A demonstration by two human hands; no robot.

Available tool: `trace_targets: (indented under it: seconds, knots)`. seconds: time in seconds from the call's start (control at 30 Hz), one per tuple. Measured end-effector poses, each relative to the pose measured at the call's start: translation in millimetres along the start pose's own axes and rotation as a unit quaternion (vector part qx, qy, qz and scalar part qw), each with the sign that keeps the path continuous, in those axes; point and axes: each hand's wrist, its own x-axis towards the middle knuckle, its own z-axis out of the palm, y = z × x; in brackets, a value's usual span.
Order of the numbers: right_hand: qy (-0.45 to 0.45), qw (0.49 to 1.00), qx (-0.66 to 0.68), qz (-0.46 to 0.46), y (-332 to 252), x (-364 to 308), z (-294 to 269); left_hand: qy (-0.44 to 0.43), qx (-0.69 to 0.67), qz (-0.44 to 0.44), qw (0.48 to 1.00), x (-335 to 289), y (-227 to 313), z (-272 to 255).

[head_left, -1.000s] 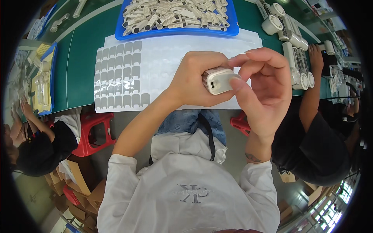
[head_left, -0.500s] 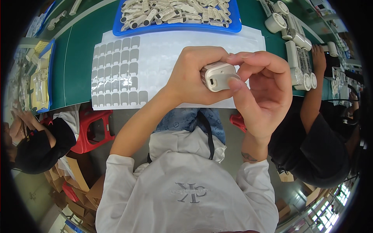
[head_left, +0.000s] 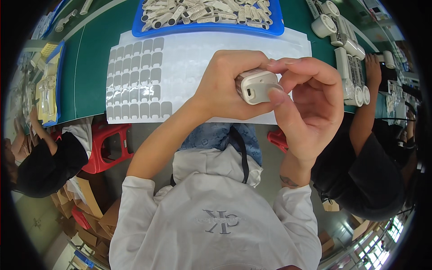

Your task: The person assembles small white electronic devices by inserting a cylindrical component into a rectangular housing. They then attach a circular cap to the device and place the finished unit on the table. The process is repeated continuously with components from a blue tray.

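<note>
Above the near part of the table my left hand [head_left: 223, 85] is closed around a white plastic device [head_left: 243, 84]. Its rounded end face, with a small dark slot, faces up toward me. My right hand [head_left: 310, 101] pinches the edge of a thin grey sticker [head_left: 263, 92] between thumb and fingers. The sticker lies over part of that end face, and its far edge is partly hidden by my thumb. To the left under my hands, a white backing sheet [head_left: 189, 58] bears rows of grey stickers [head_left: 143, 77] of similar colour.
A blue tray [head_left: 211, 29] heaped with small white and dark pieces [head_left: 198, 12] stands at the back. White cylindrical devices [head_left: 344, 67] are stacked at the right. A yellow-lined blue tray [head_left: 51, 87] sits at the left. Co-workers are on both sides, near red stools [head_left: 105, 148].
Both hands sit slightly farther right and higher in the picture, along with a small shift of the whole view. The grip on the device and sticker stays the same.
</note>
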Motion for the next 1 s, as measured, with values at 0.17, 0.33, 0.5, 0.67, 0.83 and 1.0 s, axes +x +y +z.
trace_targets:
  seconds: [0.17, 0.33, 0.5, 0.67, 0.83, 1.0]
  knots:
    - [0.005, 1.0, -0.001, 0.011, -2, 0, 2, -0.002, 0.001, -0.011, 1.0, 0, 1, 0]
    - [0.0, 1.0, -0.008, 0.002, -1, 0, 1, 0.0, 0.007, 0.002, 1.0, 1, 1, 0]
    - [0.003, 1.0, -0.024, -0.009, 0, -1, 3, -0.006, 0.007, 0.002, 1.0, 0, 0, -2]
    - [0.01, 0.999, -0.039, -0.01, -1, -1, 5, -0.005, -0.005, 0.004, 1.0, 0, 0, -1]
    - [-0.002, 0.975, -0.223, -0.018, -15, 1, 8, -0.005, 0.008, -0.003, 1.0, -1, 3, -2]
    - [-0.001, 0.951, -0.295, 0.093, -27, 15, -9, -0.067, -0.025, -0.029, 0.997, 1, 6, -11]
